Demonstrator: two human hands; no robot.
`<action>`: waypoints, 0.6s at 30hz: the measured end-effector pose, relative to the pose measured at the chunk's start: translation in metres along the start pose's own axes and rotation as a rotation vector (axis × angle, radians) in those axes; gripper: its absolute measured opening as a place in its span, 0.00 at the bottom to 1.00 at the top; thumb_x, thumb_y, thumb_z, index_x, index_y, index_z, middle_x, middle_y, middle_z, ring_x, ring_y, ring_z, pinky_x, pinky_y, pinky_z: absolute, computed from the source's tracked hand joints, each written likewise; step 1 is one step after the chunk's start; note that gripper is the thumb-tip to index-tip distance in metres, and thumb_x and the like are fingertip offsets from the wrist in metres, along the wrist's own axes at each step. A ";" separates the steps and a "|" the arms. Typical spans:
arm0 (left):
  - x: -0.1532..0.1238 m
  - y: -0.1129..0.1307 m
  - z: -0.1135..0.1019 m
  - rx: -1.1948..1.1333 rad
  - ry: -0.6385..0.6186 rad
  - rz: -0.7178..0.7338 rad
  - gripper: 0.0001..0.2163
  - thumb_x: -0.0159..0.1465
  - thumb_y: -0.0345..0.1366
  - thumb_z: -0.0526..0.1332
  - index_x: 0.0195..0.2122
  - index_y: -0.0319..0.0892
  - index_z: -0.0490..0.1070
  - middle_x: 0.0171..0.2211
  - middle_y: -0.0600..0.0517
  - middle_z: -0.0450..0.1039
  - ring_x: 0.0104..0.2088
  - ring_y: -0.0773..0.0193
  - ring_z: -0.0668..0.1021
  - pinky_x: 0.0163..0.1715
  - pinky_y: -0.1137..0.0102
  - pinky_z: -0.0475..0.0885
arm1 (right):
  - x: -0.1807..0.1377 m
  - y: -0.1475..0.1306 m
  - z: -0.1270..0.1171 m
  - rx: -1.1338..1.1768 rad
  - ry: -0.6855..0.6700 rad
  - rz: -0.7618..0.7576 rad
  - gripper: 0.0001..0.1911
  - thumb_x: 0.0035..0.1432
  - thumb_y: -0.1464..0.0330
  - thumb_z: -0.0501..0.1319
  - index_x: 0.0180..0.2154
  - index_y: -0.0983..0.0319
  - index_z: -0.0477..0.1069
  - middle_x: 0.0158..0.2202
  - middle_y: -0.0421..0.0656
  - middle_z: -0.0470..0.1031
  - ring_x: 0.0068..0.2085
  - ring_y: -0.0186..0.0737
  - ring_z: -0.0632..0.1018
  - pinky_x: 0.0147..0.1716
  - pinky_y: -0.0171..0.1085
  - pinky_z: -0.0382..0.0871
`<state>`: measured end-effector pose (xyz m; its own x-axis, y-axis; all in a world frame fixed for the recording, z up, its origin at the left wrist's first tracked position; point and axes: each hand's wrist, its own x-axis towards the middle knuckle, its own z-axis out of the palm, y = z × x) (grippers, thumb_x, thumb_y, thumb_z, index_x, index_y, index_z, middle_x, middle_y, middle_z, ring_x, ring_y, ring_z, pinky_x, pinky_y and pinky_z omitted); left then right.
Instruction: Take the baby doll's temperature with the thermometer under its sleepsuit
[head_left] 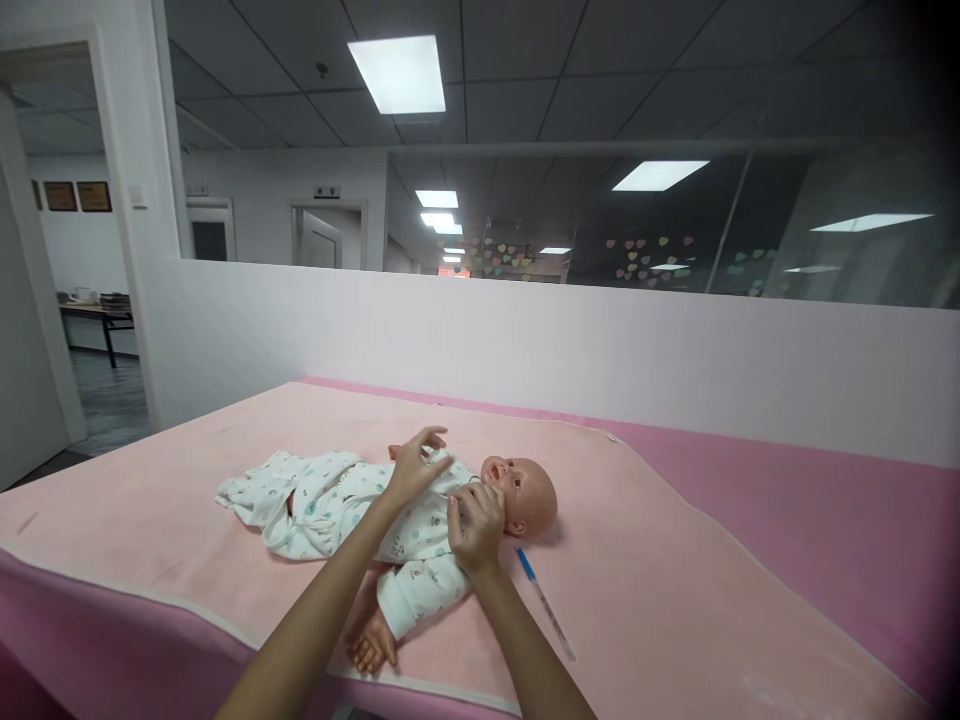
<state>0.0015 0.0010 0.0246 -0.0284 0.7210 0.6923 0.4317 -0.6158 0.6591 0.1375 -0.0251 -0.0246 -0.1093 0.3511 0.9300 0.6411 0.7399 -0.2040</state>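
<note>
A baby doll (534, 490) lies on its back, head to the right, on a pink padded table. It wears a white patterned outfit (330, 505) with green and grey prints. Over the doll's chest, my left hand (416, 467) has its fingers and thumb spread apart. My right hand (478, 520) is by the doll's neck and near shoulder, with its fingers curled; whatever they may pinch is hidden. One doll hand (373, 642) sticks out of a sleeve towards me. Right of my right forearm lies a slim stick with a blue end (526, 563), possibly a thermometer or pen.
A pale pink cover (675, 600) spreads over the table, with a darker pink layer (810, 520) beneath it. Behind stands a low white wall (600, 350) topped by glass. To the left is an open doorway (112, 300) with a table beyond.
</note>
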 end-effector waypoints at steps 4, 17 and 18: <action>-0.008 -0.024 0.011 -0.051 -0.456 -0.042 0.18 0.47 0.33 0.64 0.42 0.42 0.73 0.39 0.48 0.74 0.39 0.58 0.75 0.40 0.68 0.69 | -0.001 -0.001 0.001 -0.021 0.048 0.010 0.10 0.55 0.71 0.50 0.24 0.62 0.65 0.25 0.40 0.67 0.30 0.36 0.67 0.37 0.38 0.56; -0.023 -0.023 0.008 -0.330 -0.154 -0.229 0.14 0.55 0.45 0.59 0.32 0.39 0.75 0.31 0.51 0.75 0.35 0.59 0.73 0.36 0.69 0.66 | -0.027 0.033 -0.106 -0.288 -0.102 0.454 0.16 0.52 0.60 0.56 0.17 0.59 0.66 0.17 0.39 0.69 0.19 0.35 0.69 0.20 0.33 0.55; -0.023 -0.022 0.007 -0.367 -0.142 -0.244 0.15 0.55 0.46 0.59 0.30 0.38 0.75 0.28 0.51 0.74 0.33 0.60 0.73 0.34 0.70 0.66 | -0.041 0.035 -0.116 -0.374 -0.163 0.413 0.15 0.50 0.60 0.58 0.16 0.59 0.66 0.17 0.39 0.69 0.19 0.36 0.69 0.20 0.34 0.55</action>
<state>-0.0012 -0.0002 -0.0080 0.0451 0.8793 0.4741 0.0793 -0.4762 0.8757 0.2522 -0.0798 -0.0342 0.1103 0.6729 0.7314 0.8771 0.2802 -0.3901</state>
